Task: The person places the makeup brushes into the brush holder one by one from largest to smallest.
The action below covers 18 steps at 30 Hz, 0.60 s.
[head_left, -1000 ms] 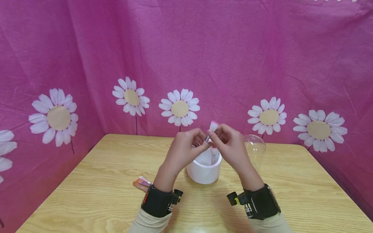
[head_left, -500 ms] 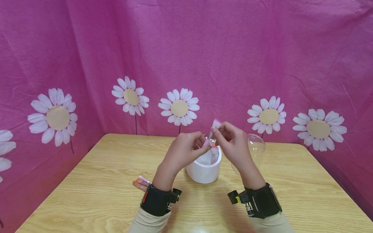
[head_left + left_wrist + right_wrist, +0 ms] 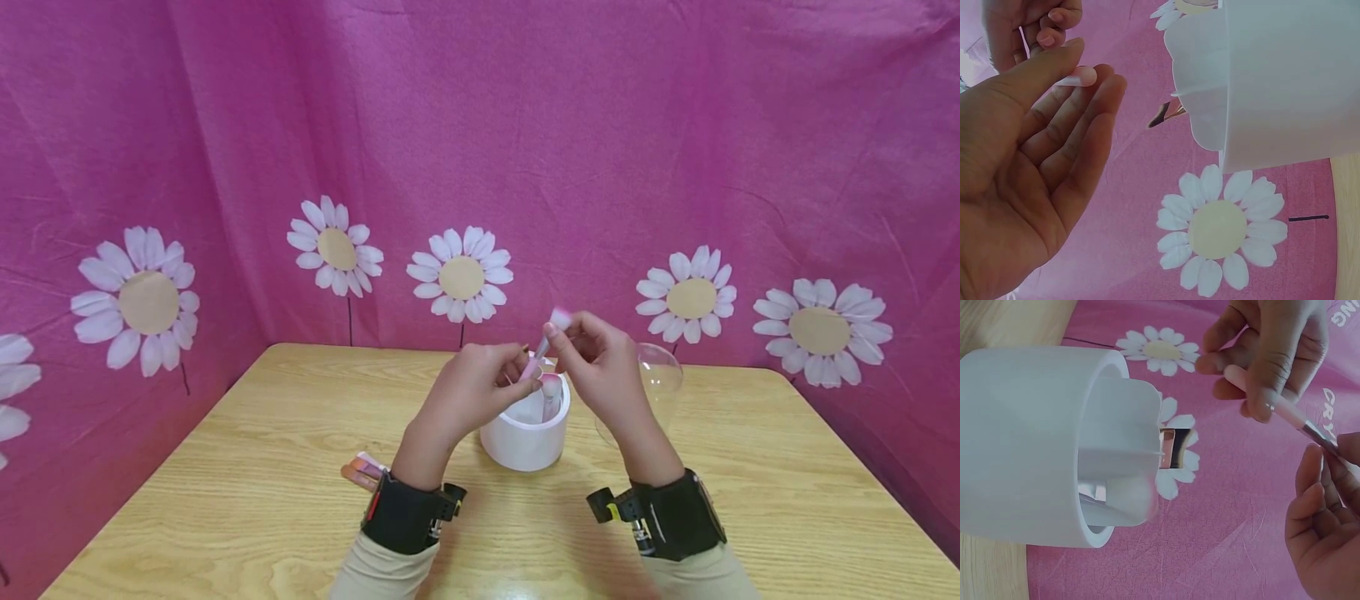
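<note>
Over a round white holder (image 3: 522, 444), my two hands hold one makeup brush (image 3: 542, 348) on a slant. My left hand (image 3: 474, 381) pinches its pale pink handle (image 3: 1289, 411) between thumb and fingers. Higher up, near the pink-tipped bristles, my right hand (image 3: 597, 360) grips the brush by the silvery ferrule (image 3: 1317, 433). Inside the holder, white dividers (image 3: 1124, 425) part the space. A pink-and-white brush (image 3: 551, 392) stands in one compartment, and a dark-bristled brush (image 3: 1174, 449) pokes out past the dividers.
A clear dome cover (image 3: 660, 383) stands on the wooden table behind my right forearm. Several orange and pink slim items (image 3: 364, 471) lie by my left wrist. Behind the table's far edge hangs a pink cloth (image 3: 570, 167) with white flowers.
My right hand has shifted slightly up and right along with the brush. More of the pink handle now shows between my hands.
</note>
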Motion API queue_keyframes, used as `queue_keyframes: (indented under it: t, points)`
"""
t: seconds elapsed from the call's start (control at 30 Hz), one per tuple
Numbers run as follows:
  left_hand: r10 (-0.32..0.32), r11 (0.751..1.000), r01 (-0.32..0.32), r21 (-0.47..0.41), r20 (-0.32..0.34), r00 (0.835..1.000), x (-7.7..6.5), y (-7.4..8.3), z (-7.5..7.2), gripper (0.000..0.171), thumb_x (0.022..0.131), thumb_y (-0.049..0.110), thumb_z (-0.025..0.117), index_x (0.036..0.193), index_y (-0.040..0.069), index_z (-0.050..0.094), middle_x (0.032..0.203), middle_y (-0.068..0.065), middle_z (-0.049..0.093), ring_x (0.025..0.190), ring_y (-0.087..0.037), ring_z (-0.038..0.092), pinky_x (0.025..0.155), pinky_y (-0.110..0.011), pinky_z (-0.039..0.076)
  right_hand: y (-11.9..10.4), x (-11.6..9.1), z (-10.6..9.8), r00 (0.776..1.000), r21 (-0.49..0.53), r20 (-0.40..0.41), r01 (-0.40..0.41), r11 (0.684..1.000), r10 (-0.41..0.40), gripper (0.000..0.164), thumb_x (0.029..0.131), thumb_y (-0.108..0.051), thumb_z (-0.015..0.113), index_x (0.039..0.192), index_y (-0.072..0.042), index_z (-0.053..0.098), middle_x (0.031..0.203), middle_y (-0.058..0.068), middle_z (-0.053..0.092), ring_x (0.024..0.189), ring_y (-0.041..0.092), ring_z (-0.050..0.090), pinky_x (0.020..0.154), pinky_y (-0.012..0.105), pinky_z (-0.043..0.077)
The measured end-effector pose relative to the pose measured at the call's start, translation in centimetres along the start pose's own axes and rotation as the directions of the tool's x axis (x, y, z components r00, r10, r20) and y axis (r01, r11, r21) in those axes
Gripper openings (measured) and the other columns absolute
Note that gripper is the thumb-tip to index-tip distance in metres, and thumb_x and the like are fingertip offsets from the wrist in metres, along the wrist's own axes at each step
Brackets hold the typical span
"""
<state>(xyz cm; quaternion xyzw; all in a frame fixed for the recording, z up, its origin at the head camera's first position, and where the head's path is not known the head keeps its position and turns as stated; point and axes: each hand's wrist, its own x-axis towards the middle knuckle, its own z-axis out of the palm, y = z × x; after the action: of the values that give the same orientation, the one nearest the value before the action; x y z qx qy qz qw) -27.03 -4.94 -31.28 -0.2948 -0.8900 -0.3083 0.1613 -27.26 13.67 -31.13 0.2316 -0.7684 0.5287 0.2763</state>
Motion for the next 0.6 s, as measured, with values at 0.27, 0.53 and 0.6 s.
queue_keyframes:
  t: [0.27,0.53,0.6]
  points:
    - [-0.039,0.999,0.037,0.037,0.056,0.998,0.03,-0.40,0.20,0.016,0.090,0.029,0.079,0.087,0.016,0.070,0.078,0.008,0.067,0.072,-0.007,0.060,0.064,-0.024,0.048,0.11,0.10,-0.17,1.000,-0.002,0.010,-0.008,1.000,0.008,0.015,0.097,-0.016,0.071,0.097,-0.001,0.071,0.076,0.011,0.070,0.059,0.010,0.062,0.054,0.020,0.050]
    - [-0.047,0.998,0.044,0.049,0.063,0.997,0.01,-0.48,0.38,0.016,0.092,0.033,0.076,0.091,0.017,0.073,0.092,0.005,0.072,0.088,-0.013,0.067,0.074,-0.028,0.053,0.19,-0.13,0.17,0.996,-0.047,0.089,-0.029,0.998,0.033,0.013,0.096,-0.015,0.072,0.095,-0.003,0.071,0.071,0.010,0.065,0.058,0.012,0.056,0.052,0.022,0.044]
    - [-0.040,0.998,0.038,0.043,0.044,0.998,0.03,-0.42,0.36,0.017,0.093,0.034,0.075,0.095,0.017,0.074,0.094,0.004,0.073,0.090,-0.013,0.068,0.075,-0.029,0.054,0.16,-0.18,0.31,0.991,-0.068,0.128,-0.032,0.997,0.040,0.012,0.095,-0.015,0.072,0.096,-0.003,0.071,0.072,0.008,0.066,0.060,0.013,0.057,0.053,0.023,0.046]
